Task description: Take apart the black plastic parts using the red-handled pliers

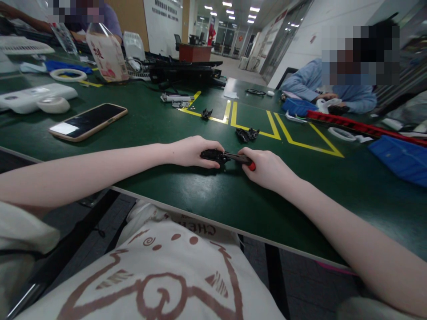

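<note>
Black part (213, 155) gripped by left hand (191, 151); right hand (267, 168) holds red-handled tool (242, 160)

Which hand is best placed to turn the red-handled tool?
The right hand, probably: it already grips the red-handled tool. The left hand is busy steadying the small black part on the green table.

- My left hand (193, 151) closes on a small black part (213, 155) that looks like matt plastic.
- My right hand (267, 169) grips a slim tool with a dark metal-looking shaft and glossy red plastic handle (245, 161).
- The dark green table top (207, 195) is smooth, with a soft sheen.
- The flat black-screened phone with a tan edge (88, 121) is glossy as glass.
- My cream printed shirt (160, 275) is matt cloth.
</note>
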Tool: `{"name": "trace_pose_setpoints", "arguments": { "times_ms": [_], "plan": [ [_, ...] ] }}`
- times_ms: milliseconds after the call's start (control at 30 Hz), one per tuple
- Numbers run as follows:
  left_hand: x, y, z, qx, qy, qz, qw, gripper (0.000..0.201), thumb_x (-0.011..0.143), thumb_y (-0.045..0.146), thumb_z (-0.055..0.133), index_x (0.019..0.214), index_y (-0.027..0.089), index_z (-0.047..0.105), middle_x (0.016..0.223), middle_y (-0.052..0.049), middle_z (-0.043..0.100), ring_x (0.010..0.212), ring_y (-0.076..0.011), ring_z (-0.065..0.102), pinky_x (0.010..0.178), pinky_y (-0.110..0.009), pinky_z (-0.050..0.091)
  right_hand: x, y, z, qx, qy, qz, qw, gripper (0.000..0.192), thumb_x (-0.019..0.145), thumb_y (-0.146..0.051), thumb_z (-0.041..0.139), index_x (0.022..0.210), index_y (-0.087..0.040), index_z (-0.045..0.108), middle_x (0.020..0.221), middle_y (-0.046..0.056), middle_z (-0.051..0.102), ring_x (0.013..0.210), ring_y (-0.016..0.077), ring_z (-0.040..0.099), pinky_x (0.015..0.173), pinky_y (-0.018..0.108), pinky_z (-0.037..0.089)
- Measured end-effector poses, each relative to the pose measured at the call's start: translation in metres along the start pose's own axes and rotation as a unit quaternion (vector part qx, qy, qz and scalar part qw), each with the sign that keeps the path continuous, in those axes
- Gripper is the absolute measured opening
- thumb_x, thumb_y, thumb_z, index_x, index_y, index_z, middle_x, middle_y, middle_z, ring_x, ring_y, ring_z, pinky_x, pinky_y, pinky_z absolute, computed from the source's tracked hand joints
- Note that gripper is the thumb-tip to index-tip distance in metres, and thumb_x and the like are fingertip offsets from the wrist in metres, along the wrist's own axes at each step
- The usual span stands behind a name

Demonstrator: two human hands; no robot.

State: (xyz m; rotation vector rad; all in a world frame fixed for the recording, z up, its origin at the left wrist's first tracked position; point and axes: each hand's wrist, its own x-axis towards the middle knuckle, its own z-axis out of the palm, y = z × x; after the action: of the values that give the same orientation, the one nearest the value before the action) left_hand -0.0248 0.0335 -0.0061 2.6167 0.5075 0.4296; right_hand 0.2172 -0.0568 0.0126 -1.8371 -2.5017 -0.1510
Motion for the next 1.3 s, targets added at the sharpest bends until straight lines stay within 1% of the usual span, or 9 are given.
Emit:
{"name": "trace_pose_setpoints", "arguments": {
  "times_ms": [167, 233, 500, 733, 900, 1000, 1133, 1300],
  "plan": [
    [-0.0016, 0.0046, -0.0028, -0.002, -0.013, -0.001, 1.0, 0.046, 0.093, 0.054, 0.054, 0.116, 0.017, 0.068, 0.078, -0.001, 0.069, 0.064, -0.0126, 0.057, 0.059, -0.022, 0.036, 0.0001, -0.0004, -0.0009, -0.003, -0.002, 0.006, 1.0, 0.029, 0.088, -0.022, 0.056, 0.116, -0.021, 0.063, 0.1, 0.009, 0.074, 0.086, 0.0262, 0.068, 0.068, 0.032, 0.045],
    [-0.0018, 0.005, -0.0033, 0.002, -0.016, 0.0, 1.0, 0.046, 0.094, 0.055, 0.053, 0.114, 0.016, 0.069, 0.076, -0.001, 0.067, 0.062, -0.0124, 0.056, 0.058, -0.023, 0.034, 0.0003, -0.0004, -0.0009, -0.003, -0.003, 0.006, 1.0, 0.029, 0.088, -0.023, 0.056, 0.116, -0.021, 0.063, 0.101, 0.01, 0.074, 0.086, 0.0261, 0.068, 0.068, 0.032, 0.045],
    [-0.0008, 0.0033, -0.0037, -0.004, -0.023, 0.007, 1.0, 0.047, 0.093, 0.055, 0.055, 0.115, 0.016, 0.068, 0.082, -0.002, 0.07, 0.065, -0.0127, 0.058, 0.06, -0.022, 0.035, -0.0002, 0.0001, 0.0007, -0.011, 0.006, -0.007, 1.0, 0.028, 0.088, -0.022, 0.055, 0.115, -0.02, 0.063, 0.103, 0.01, 0.074, 0.09, 0.0268, 0.068, 0.07, 0.032, 0.044],
    [-0.001, 0.002, -0.0029, -0.012, -0.021, 0.015, 1.0, 0.047, 0.094, 0.054, 0.054, 0.115, 0.016, 0.07, 0.088, -0.004, 0.072, 0.071, -0.0139, 0.06, 0.064, -0.023, 0.038, -0.0027, -0.0032, -0.0021, -0.052, 0.012, -0.019, 0.998, 0.026, 0.089, -0.022, 0.054, 0.114, -0.017, 0.062, 0.102, 0.012, 0.073, 0.092, 0.0274, 0.067, 0.075, 0.034, 0.046],
    [-0.0013, 0.0036, -0.0039, -0.026, -0.023, 0.013, 0.999, 0.045, 0.094, 0.052, 0.054, 0.114, 0.015, 0.07, 0.082, -0.003, 0.07, 0.067, -0.0122, 0.057, 0.063, -0.023, 0.038, -0.0044, -0.0042, -0.0026, -0.081, 0.02, -0.031, 0.996, 0.028, 0.089, -0.02, 0.052, 0.115, -0.014, 0.062, 0.104, 0.014, 0.072, 0.096, 0.0291, 0.065, 0.081, 0.037, 0.046],
    [-0.0011, 0.0044, -0.0046, -0.038, -0.024, 0.013, 0.999, 0.044, 0.093, 0.052, 0.055, 0.113, 0.015, 0.071, 0.08, -0.002, 0.069, 0.066, -0.0118, 0.057, 0.062, -0.022, 0.038, -0.0049, -0.0032, -0.0019, -0.101, 0.038, -0.043, 0.993, 0.029, 0.088, -0.019, 0.051, 0.113, -0.013, 0.062, 0.105, 0.016, 0.072, 0.096, 0.0302, 0.064, 0.082, 0.038, 0.045],
    [-0.0004, 0.0032, -0.0041, -0.035, -0.026, 0.014, 0.999, 0.046, 0.093, 0.054, 0.055, 0.113, 0.015, 0.071, 0.082, -0.003, 0.07, 0.067, -0.0122, 0.058, 0.062, -0.023, 0.037, -0.0049, -0.0024, -0.0013, -0.12, 0.051, -0.049, 0.99, 0.029, 0.087, -0.018, 0.05, 0.112, -0.012, 0.063, 0.102, 0.017, 0.072, 0.095, 0.0308, 0.063, 0.082, 0.04, 0.044],
    [0.0001, 0.003, -0.004, -0.028, -0.025, 0.008, 0.999, 0.048, 0.092, 0.055, 0.055, 0.114, 0.015, 0.07, 0.084, -0.003, 0.07, 0.068, -0.0128, 0.059, 0.062, -0.023, 0.038, -0.0038, -0.0025, -0.0005, -0.099, 0.04, -0.032, 0.994, 0.03, 0.087, -0.018, 0.051, 0.114, -0.011, 0.062, 0.105, 0.017, 0.072, 0.097, 0.0308, 0.064, 0.083, 0.039, 0.045]
  ]
}}
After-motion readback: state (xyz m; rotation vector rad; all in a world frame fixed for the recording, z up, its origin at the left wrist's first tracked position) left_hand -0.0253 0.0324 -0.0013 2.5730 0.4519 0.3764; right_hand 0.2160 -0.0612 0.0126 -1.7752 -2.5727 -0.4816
